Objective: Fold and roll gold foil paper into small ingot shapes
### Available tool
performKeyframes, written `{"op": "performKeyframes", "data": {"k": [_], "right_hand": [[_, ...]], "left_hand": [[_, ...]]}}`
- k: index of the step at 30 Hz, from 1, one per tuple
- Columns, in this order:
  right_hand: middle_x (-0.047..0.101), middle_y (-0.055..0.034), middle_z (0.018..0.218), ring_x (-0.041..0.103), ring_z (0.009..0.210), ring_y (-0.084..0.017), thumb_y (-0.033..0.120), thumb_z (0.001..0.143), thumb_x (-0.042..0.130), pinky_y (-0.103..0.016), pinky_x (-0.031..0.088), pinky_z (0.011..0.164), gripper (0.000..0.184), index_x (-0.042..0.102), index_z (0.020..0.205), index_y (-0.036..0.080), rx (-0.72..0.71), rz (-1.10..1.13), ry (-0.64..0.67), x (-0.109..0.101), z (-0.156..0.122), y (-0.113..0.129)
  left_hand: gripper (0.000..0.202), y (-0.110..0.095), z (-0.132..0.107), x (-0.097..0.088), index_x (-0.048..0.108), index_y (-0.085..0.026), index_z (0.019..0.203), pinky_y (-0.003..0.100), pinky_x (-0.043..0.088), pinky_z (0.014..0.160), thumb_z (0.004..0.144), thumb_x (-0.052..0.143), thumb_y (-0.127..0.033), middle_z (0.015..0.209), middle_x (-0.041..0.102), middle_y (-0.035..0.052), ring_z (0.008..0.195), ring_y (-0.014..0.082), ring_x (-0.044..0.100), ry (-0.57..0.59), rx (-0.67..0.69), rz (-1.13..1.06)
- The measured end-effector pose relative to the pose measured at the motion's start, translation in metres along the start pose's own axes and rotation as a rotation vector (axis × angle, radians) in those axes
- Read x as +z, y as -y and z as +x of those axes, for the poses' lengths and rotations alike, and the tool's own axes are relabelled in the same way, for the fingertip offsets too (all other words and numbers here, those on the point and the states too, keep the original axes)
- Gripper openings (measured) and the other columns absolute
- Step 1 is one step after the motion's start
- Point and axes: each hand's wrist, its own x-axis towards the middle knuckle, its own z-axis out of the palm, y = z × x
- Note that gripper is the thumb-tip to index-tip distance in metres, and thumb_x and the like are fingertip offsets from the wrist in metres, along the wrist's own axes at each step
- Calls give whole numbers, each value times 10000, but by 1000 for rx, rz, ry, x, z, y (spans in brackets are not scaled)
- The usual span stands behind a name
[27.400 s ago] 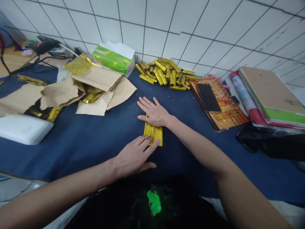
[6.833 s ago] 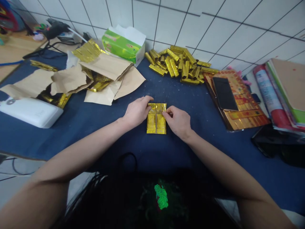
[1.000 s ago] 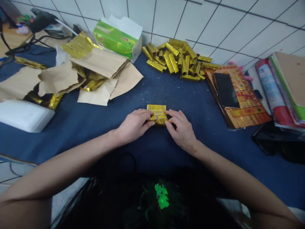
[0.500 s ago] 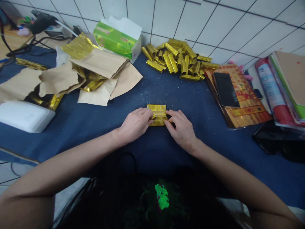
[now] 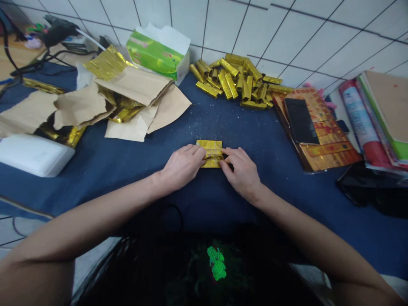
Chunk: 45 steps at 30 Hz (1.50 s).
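Left hand (image 5: 181, 167), right hand (image 5: 241, 171) together, fingers gripping both ends of folded gold foil packet (image 5: 210, 144) on table.

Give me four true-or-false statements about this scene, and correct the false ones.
1. The left hand and right hand both touch the folded gold foil packet. True.
2. The green tissue box stands behind the crumpled brown paper. True.
3. The black phone lies on the crumpled brown paper. False: it lies on the red-and-gold paper sheets.
4. The gold foil sticks lie between the hands and the person's body. False: they lie beyond the hands, by the tiled wall.
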Motion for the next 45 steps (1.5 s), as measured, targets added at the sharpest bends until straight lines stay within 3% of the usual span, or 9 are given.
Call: {"op": "performKeyframes", "data": {"k": [5,10,18,30,34,37,41,45], "right_hand": [[687,-60,920,622,913,-206,205,844,485,-447,415,932,158,602,739,206,54,119,-42,-4,1,0],[650,-56,1008,590,960,-213,275,805,562,-488,372,952,113,596,719,211,68,230,37,-11,-1,-3],[620,-90,1043,549,987,-222,198,824,508,-454,371,950,174,549,655,187,53,133,50,-7,-1,-2],[637,-103,977,574,945,-223,187,803,542,-459,410,923,202,460,619,205,55,58,-41,-2,-2,2],[639,-108,946,579,933,-227,208,806,552,-430,438,889,211,471,611,202,39,28,-42,-2,-3,2],[630,-117,981,572,948,-229,242,813,547,-397,463,852,80,558,768,177,68,1,-55,-2,-3,1],[505,-133,1287,438,1199,-267,292,852,492,-452,386,954,349,520,1169,150,51,-124,18,-2,-2,0],[425,-64,1380,317,1294,-294,335,888,425,-543,300,987,343,545,1190,224,8,-236,139,-2,-2,-3]], "left_hand": [[86,0,0,-1,508,-146,824,292,453,651,863,451,-197,806,603,54,769,184,553,2,1,9],[91,0,1,-1,513,-144,847,298,455,672,867,439,-194,816,605,58,780,185,552,17,2,4],[84,-3,0,-1,505,-143,830,303,447,687,860,435,-179,816,588,64,785,190,533,22,8,41],[102,-4,-2,4,520,-131,855,305,433,686,853,420,-147,805,578,61,771,190,517,2,27,119],[207,-3,-2,4,518,-139,1041,295,416,682,858,421,-145,849,582,55,784,184,509,0,43,124],[356,-3,-3,3,441,-205,1223,296,400,672,872,407,-155,922,576,57,815,188,502,14,97,145],[304,-3,-2,2,518,-224,1159,307,387,683,898,365,-196,956,560,75,845,198,492,60,122,174],[298,-2,-2,0,539,-225,1134,316,383,691,900,356,-200,948,556,78,846,208,486,78,129,188]]}}
